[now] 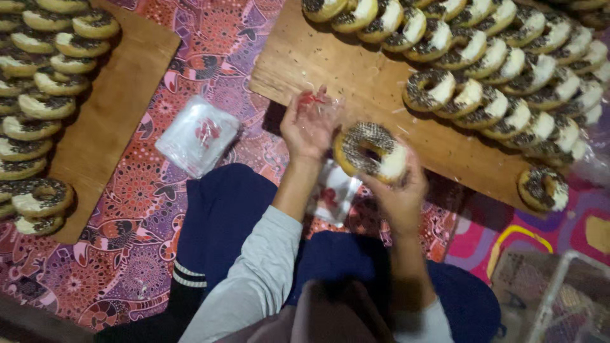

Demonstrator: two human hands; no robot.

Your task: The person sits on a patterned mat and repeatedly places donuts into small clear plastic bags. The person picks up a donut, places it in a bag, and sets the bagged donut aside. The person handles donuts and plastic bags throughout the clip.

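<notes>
The right hand (400,190) grips a donut (372,152), half chocolate sprinkles and half white icing, by its lower rim, lifted just above the near edge of the right board (330,63). The left hand (308,130) is closed on a clear bag (318,105) with a red print, held up just beside the donut, its mouth hard to make out. The likeliest trouble, as I judge it, is the topping: if the thin film brushes the wet icing, it could smear white onto the plastic and drag sprinkles off. Fingers pressing the rim too hard could dent the soft ring or crack the glaze. The bag looks limp, so it may fold shut against the donut. A tilt of the right wrist could also tip loose sprinkles onto the patterned mat (210,38) or the blue trousers (222,209). Rows of finished donuts (508,70) lie close behind the hands, so a careless elbow or sleeve might knock them out of line. A stack of spare bags (197,136) lies on the mat to the left, beside the left board (114,108), and could slide about if nudged
</notes>
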